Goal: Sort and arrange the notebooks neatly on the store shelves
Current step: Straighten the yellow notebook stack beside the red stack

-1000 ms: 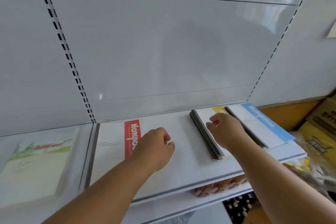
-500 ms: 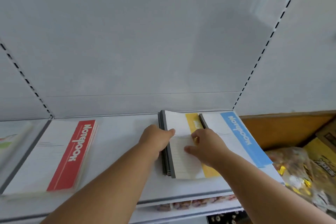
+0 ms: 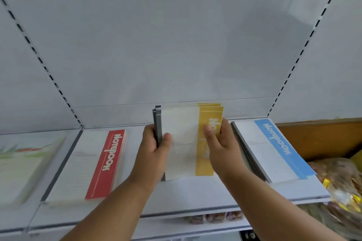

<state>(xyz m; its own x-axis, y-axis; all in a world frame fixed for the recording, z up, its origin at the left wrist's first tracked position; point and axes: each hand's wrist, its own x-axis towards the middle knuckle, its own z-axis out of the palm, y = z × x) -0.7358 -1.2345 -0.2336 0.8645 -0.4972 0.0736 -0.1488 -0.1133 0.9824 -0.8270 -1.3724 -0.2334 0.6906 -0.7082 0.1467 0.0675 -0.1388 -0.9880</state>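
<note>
A stack of yellow-striped notebooks [image 3: 184, 143] stands tilted up off the white shelf [image 3: 195, 197], its lower edge resting on it. My left hand [image 3: 154, 148] grips the stack's grey spine side, thumb on the cover. My right hand [image 3: 219, 146] grips its yellow right edge, thumb on the stripe. A stack of red-striped notebooks [image 3: 86, 164] lies flat to the left. Blue-striped notebooks [image 3: 274, 150] lie flat to the right, touching my right wrist.
A pale green-printed pad [image 3: 21, 162] lies on the neighbouring shelf at far left. A brown cardboard box [image 3: 317, 137] and clear bags of wrapped sweets [image 3: 340, 191] sit past the shelf's right end. More packets show on the lower shelf [image 3: 211, 218].
Both hands have closed on the yellow-striped stack and raised its far end off the shelf. The view has shifted so that the stack is now centred.
</note>
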